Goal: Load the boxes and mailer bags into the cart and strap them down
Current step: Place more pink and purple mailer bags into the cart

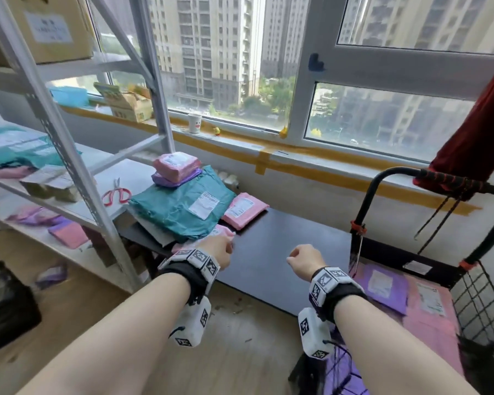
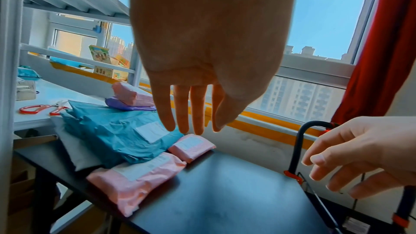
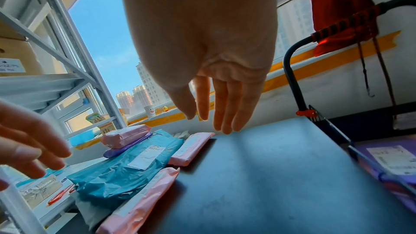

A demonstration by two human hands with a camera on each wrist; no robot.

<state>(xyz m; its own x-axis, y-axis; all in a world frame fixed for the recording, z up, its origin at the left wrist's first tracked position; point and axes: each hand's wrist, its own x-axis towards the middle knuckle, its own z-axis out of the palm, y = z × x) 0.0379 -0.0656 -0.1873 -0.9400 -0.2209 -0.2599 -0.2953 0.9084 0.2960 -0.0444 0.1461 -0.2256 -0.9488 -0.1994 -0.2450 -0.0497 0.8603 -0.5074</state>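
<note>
**Head view: both hands empty over the table, next parcel not yet taken**

Head view, left to right. At far left stands a grey metal shelving rack (image 1: 54, 129) with a taped cardboard box (image 1: 49, 27) on its upper level and red-handled scissors (image 1: 116, 192) on a white shelf. Right of it, on the left end of the dark table (image 1: 283, 252), lies the remaining stack: a large teal mailer bag (image 1: 177, 212), crinkled soft plastic with a white label, carrying a purple mailer (image 1: 174, 178) and a plump pink parcel (image 1: 176, 163) on top. A flat pink mailer bag (image 1: 244, 209) lies just beside the teal one, and another pink mailer bag (image 2: 135, 182) sits at the near edge, partly under it.

The left hand (image 1: 216, 252) hovers near that near pink bag, fingers straight and slightly apart, touching nothing. The right hand (image 1: 305, 262) hangs over bare tabletop, fingers relaxed and loosely spread, also empty.

At right stands the cart (image 1: 365, 201), a black tubular frame with wire-mesh sides. Purple and pink mailers already lie flat inside. A red-and-black elastic strap (image 1: 451, 181) is wound round the handle.

Assessment: loading is in progress; strapping has not begun. The next move calls for a grip on the slick, floppy bags, probably two-handed for the teal one, with its top load steadied or removed first.
</note>
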